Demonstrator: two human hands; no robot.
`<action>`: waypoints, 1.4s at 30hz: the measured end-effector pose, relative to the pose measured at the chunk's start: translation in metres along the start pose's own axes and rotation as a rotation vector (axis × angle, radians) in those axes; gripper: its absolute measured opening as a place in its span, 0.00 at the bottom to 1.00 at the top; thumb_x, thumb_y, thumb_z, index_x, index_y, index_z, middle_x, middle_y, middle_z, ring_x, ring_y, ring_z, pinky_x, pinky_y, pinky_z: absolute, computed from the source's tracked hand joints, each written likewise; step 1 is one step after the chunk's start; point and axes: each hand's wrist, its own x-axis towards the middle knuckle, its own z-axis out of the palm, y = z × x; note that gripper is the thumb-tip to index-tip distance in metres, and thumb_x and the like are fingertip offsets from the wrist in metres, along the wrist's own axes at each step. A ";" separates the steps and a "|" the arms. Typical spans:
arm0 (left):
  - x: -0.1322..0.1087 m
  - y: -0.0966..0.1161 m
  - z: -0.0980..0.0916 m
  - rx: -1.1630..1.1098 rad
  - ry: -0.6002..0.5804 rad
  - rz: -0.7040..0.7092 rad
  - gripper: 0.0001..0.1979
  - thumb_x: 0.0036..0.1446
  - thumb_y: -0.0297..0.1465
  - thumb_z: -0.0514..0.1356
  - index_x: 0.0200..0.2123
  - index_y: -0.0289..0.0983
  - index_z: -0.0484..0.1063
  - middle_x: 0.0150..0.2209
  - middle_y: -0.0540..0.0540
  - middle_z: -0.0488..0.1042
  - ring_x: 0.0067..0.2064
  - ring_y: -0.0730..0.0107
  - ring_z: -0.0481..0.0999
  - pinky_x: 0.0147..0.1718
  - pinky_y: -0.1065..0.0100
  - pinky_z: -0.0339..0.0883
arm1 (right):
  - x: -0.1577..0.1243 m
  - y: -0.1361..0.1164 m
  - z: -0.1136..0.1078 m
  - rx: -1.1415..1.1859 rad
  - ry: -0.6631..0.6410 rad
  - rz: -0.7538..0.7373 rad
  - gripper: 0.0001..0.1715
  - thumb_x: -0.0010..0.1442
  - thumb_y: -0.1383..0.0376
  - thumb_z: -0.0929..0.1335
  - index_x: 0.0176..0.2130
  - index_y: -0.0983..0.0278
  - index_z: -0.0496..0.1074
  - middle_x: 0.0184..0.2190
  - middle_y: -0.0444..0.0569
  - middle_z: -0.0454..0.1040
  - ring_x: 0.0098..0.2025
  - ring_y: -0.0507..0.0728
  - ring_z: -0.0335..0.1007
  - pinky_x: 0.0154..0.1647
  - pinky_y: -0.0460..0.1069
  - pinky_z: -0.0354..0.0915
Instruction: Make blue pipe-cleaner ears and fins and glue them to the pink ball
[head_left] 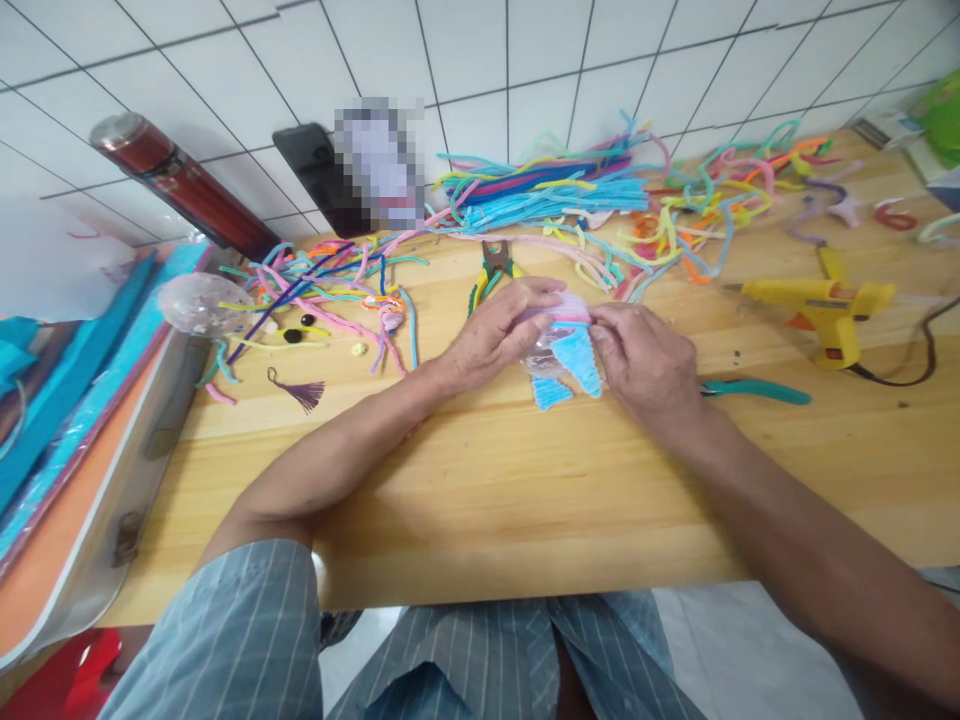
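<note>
Between my hands is a pipe-cleaner craft piece (576, 355), with a lilac fuzzy top, a clear plastic part and two blue fuzzy pointed flaps hanging down. My left hand (501, 325) is closed on its upper left side, thumb and fingers pressed against the lilac part. At the right edge, my right hand (646, 352) pinches the same piece where lilac meets blue. The fingers hide part of the clear plastic. Green-and-yellow pliers (495, 272) lie just behind my left hand. Teal-handled cutters (761, 390) rest beside my right wrist.
A yellow glue gun (832, 310) with its cord lies at right. Bundled pipe cleaners (555, 200) and loose ones line the wall. At left are a clear ball (204, 304), a tassel (300, 390), a red thermos (184, 185) and a phone (319, 178).
</note>
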 end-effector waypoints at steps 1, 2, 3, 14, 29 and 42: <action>0.001 0.000 0.000 0.002 0.001 0.002 0.23 0.75 0.52 0.57 0.59 0.43 0.77 0.66 0.37 0.78 0.67 0.55 0.77 0.68 0.48 0.70 | 0.000 0.000 0.000 -0.004 -0.001 0.004 0.15 0.78 0.56 0.64 0.50 0.57 0.79 0.46 0.53 0.87 0.49 0.62 0.85 0.47 0.56 0.78; 0.001 0.001 -0.001 0.005 0.001 0.008 0.23 0.75 0.52 0.57 0.58 0.43 0.77 0.65 0.37 0.78 0.66 0.55 0.78 0.67 0.49 0.70 | 0.001 0.000 0.000 -0.011 0.000 0.008 0.16 0.78 0.56 0.64 0.49 0.57 0.79 0.46 0.53 0.87 0.48 0.62 0.85 0.46 0.56 0.78; 0.002 0.002 -0.001 0.007 0.000 0.013 0.23 0.75 0.52 0.57 0.58 0.43 0.78 0.64 0.37 0.79 0.66 0.56 0.78 0.67 0.49 0.70 | 0.001 0.000 0.000 -0.019 0.004 0.011 0.16 0.78 0.56 0.63 0.48 0.56 0.79 0.45 0.53 0.87 0.48 0.62 0.85 0.46 0.56 0.78; 0.003 0.018 -0.002 -0.115 0.016 -0.066 0.17 0.73 0.47 0.63 0.53 0.41 0.76 0.63 0.38 0.79 0.63 0.54 0.79 0.64 0.50 0.72 | 0.004 -0.003 0.003 -0.086 0.023 -0.025 0.17 0.79 0.55 0.63 0.50 0.58 0.79 0.44 0.52 0.86 0.46 0.61 0.84 0.43 0.54 0.76; 0.012 0.015 -0.002 -0.194 0.091 -0.169 0.19 0.67 0.52 0.68 0.44 0.42 0.72 0.53 0.43 0.80 0.53 0.60 0.79 0.56 0.56 0.72 | 0.007 -0.009 -0.013 0.030 -0.039 -0.124 0.13 0.70 0.59 0.71 0.54 0.52 0.79 0.51 0.54 0.84 0.53 0.66 0.82 0.57 0.63 0.78; 0.015 0.018 0.003 -0.116 0.076 -0.130 0.23 0.68 0.56 0.63 0.44 0.42 0.74 0.48 0.43 0.79 0.51 0.55 0.79 0.55 0.53 0.73 | 0.016 -0.020 -0.007 0.112 0.024 -0.128 0.07 0.68 0.56 0.73 0.45 0.50 0.82 0.45 0.53 0.84 0.46 0.67 0.83 0.47 0.66 0.79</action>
